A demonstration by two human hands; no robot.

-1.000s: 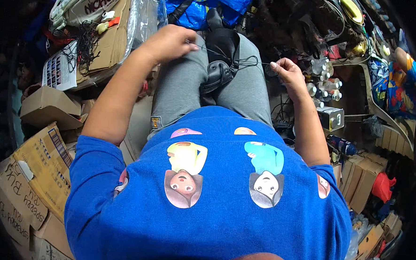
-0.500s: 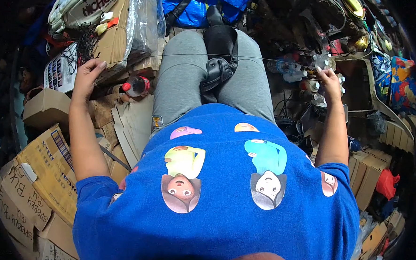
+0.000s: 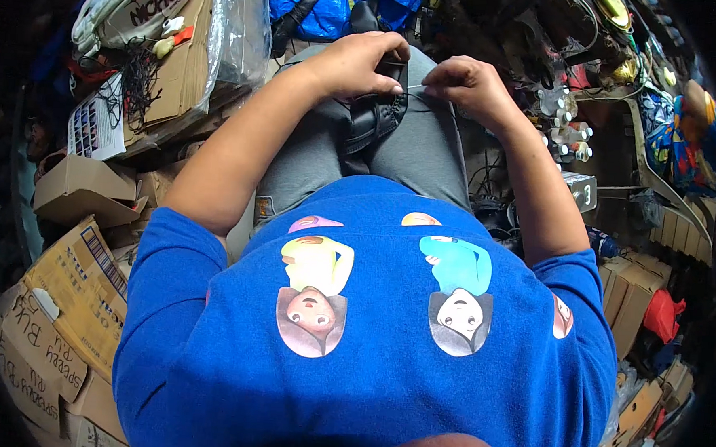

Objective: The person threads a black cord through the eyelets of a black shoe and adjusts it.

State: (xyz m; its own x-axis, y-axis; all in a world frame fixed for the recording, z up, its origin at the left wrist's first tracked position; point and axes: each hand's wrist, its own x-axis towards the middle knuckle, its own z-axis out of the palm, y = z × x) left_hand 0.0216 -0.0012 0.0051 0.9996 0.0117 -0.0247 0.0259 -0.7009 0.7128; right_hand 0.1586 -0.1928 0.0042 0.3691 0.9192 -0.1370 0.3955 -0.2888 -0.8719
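A black leather shoe (image 3: 369,127) is wedged between my grey-trousered thighs. My left hand (image 3: 358,66) is at its upper part, the fingers curled over the far side and the thumb on the near side; the dark leather lies between them. Just to the right, my right hand (image 3: 472,88) has its thumb and fingers pinched together. A thin pale strand of thread (image 3: 415,88) runs from that pinch toward the shoe. The left fingertips are partly hidden, and the rest of the thread is too fine to make out.
Cardboard boxes (image 3: 84,189) and flattened cardboard (image 3: 180,72) crowd my left side. Plastic bottles (image 3: 569,137) stand beyond my right forearm, near a curved frame (image 3: 649,158). A blue bag (image 3: 328,15) lies past my knees, and a red plastic bag (image 3: 662,315) sits at right.
Both hands have come inward from wide apart, where a thread was stretched across my thighs between them. They now meet at the shoe.
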